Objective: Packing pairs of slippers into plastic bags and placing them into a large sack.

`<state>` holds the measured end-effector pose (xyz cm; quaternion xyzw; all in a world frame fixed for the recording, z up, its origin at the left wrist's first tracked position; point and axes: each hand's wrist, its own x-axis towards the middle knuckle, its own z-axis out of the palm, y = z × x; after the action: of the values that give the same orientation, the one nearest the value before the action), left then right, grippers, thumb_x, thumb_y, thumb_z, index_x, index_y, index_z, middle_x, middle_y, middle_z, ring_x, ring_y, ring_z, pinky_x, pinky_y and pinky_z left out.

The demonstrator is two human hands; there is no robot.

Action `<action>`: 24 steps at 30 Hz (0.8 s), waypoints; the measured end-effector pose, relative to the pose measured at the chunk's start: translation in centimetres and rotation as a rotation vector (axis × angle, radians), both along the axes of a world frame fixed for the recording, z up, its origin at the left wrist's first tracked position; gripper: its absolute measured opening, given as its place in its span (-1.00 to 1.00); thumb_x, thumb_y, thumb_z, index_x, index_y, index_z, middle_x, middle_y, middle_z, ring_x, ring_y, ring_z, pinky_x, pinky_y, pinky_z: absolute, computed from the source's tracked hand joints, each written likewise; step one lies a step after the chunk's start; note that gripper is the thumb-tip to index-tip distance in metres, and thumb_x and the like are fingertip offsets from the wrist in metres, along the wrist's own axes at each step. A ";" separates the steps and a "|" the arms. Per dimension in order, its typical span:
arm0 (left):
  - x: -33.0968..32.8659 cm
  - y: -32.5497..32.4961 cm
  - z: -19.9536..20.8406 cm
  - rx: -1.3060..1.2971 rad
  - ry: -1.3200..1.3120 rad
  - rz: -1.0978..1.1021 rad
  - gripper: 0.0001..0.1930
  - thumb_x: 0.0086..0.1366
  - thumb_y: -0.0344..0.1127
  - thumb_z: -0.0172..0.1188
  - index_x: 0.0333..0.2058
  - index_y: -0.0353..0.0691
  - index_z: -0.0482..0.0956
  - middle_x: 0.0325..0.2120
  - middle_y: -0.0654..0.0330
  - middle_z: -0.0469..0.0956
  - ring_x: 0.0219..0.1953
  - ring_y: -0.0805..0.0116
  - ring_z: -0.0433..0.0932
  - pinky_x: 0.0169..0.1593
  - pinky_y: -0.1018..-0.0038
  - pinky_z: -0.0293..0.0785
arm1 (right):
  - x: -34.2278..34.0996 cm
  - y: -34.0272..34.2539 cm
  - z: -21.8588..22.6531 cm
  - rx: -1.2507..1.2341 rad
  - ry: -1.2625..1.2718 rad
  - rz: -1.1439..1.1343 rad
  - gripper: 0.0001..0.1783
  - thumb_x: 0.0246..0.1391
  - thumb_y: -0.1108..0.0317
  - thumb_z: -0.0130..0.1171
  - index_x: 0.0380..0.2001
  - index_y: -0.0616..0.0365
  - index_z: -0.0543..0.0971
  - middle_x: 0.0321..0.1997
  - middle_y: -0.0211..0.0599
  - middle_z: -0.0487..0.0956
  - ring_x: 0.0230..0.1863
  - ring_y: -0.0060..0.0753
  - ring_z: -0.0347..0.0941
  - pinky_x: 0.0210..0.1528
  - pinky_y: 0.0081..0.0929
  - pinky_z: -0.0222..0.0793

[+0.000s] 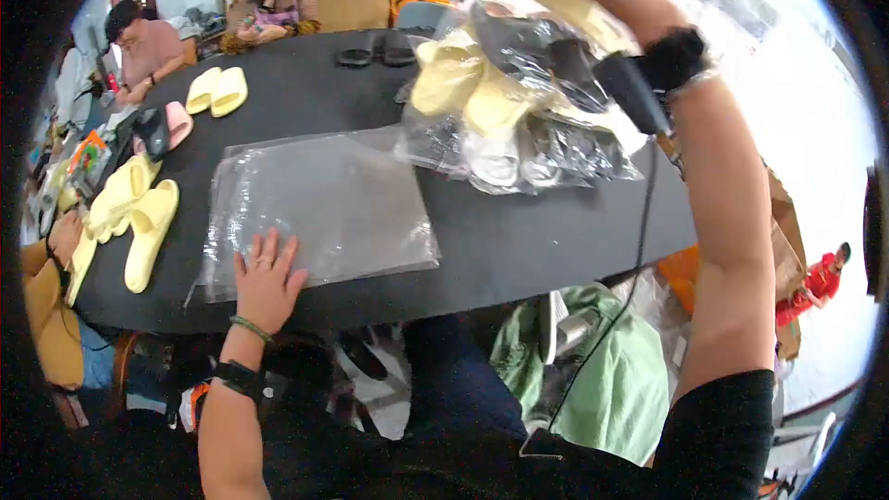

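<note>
one head camera, looking down over a black table

a single wide fisheye view from the person's head, tilted down and forward. the black table [519, 241] fills the middle of the frame and bends toward the dark rim. the person's own forearms rise from the lower edge, close to the lens. other seated people show small at the upper left, far across the table

Small packing workshop. Large black surface [519, 241] covered with loose yellow foam slippers [134, 218], empty clear plastic bags [324, 204], bundle of bagged slippers [505, 106]. Two other seated workers [148, 46] at far side. Cardboard boxes [352, 9] stacked behind.
</note>
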<state>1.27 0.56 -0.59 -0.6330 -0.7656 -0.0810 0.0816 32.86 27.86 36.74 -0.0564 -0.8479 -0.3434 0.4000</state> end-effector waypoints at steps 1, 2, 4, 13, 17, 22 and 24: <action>-0.1 -0.3 -0.1 0.007 -0.016 -0.008 -0.42 0.31 0.05 0.01 0.26 0.05 0.26 0.32 0.04 0.12 0.34 -0.07 0.07 0.29 -0.20 -0.10 | -3.1 -0.6 -1.5 0.305 -0.059 -0.186 -0.77 -0.15 0.45 0.09 -0.33 0.05 0.59 -0.42 -0.20 0.50 -0.25 -0.15 0.41 -0.05 -0.22 0.24; -0.2 -0.4 -0.2 0.009 -0.004 0.016 -0.42 0.31 0.05 0.01 0.26 0.05 0.26 0.32 0.04 0.12 0.34 -0.07 0.07 0.29 -0.20 -0.10 | -5.8 -0.8 -2.7 0.343 -0.225 -0.439 -0.75 -0.11 0.42 0.05 -0.29 0.02 0.59 -0.42 -0.20 0.49 -0.30 -0.19 0.41 -0.09 -0.23 0.25; 0.1 0.2 0.0 0.034 -0.008 -0.028 -0.42 0.30 0.05 0.01 0.26 0.05 0.27 0.31 0.03 0.14 0.34 -0.07 0.07 0.28 -0.21 -0.08 | -9.5 1.7 -6.4 0.441 -0.280 -0.431 -0.68 -0.08 0.29 0.26 -0.18 0.03 0.56 -0.40 -0.39 0.58 -0.23 -0.34 0.53 -0.08 -0.26 0.33; -0.2 -0.8 1.3 -0.039 -0.117 -0.033 -0.41 0.33 0.14 -0.07 0.27 0.10 0.23 0.33 0.02 0.09 0.37 -0.08 -0.01 0.32 -0.21 -0.21 | -13.3 0.3 -25.7 0.270 -0.797 -0.686 -0.77 0.10 0.26 -0.02 -0.21 0.04 0.54 -0.33 -0.41 0.57 -0.12 -0.28 0.45 0.13 -0.23 0.14; -0.4 -0.7 1.2 -0.042 -0.127 -0.041 -0.41 0.32 0.14 -0.07 0.27 0.10 0.23 0.33 0.02 0.09 0.38 -0.07 -0.02 0.32 -0.20 -0.23 | -11.9 -0.4 -25.3 0.035 -0.713 -0.443 -0.74 0.03 0.27 0.08 -0.19 0.08 0.50 -0.32 -0.34 0.54 -0.07 -0.30 0.42 0.15 -0.27 0.13; -0.3 -0.5 1.2 -0.030 -0.141 -0.034 -0.42 0.32 0.13 -0.05 0.27 0.10 0.25 0.33 0.02 0.08 0.37 -0.08 -0.02 0.33 -0.19 -0.24 | -11.8 -2.2 -22.1 -0.354 -0.731 -0.298 -0.44 -0.11 0.21 0.29 -0.02 0.14 0.40 -0.34 -0.27 0.54 -0.09 -0.21 0.45 0.16 -0.18 0.14; -0.3 -0.6 1.0 -0.022 -0.121 -0.037 -0.42 0.32 0.13 -0.04 0.26 0.09 0.26 0.33 0.02 0.08 0.37 -0.08 -0.01 0.32 -0.18 -0.23 | -12.3 -2.8 -19.5 -0.507 -0.667 -0.243 -0.38 -0.12 0.22 0.32 0.02 0.19 0.36 -0.40 -0.22 0.54 -0.20 -0.15 0.50 0.01 -0.17 0.29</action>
<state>0.94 -0.02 0.39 -0.6417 -0.7582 -0.1124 0.0266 20.60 25.09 17.28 -0.1381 -0.9754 -0.1685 0.0342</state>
